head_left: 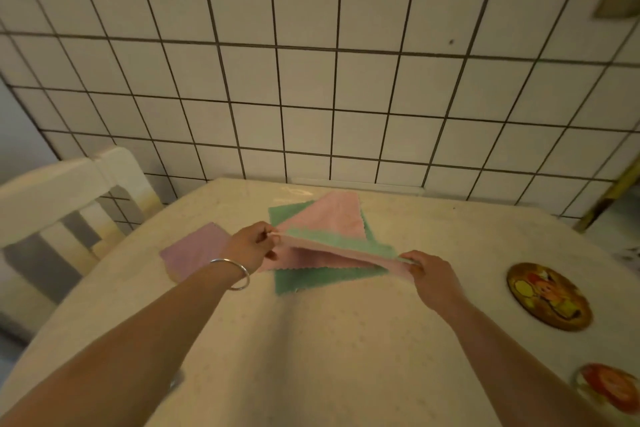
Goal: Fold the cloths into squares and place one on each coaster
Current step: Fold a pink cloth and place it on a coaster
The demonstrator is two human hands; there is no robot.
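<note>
Head view, hands: the left hand (251,246) and the right hand (427,270) hold a pink cloth (325,218) stretched between them above the counter (311,340).
Fingers: the left fingers (266,230) pinch one corner of the pink cloth; the right fingers (412,262) pinch the opposite corner.
Cloths: a green cloth (311,282) lies flat beneath the pink one; a lilac cloth (195,248) lies by the left wrist, partly hidden.
Coasters: a round picture coaster (549,296) sits bare to the right; a second coaster (609,390) lies at the lower right edge.
Wrist: a silver bangle (235,274) circles the left wrist.
Background: a white chair (69,191) stands at left before a tiled wall (311,62).
</note>
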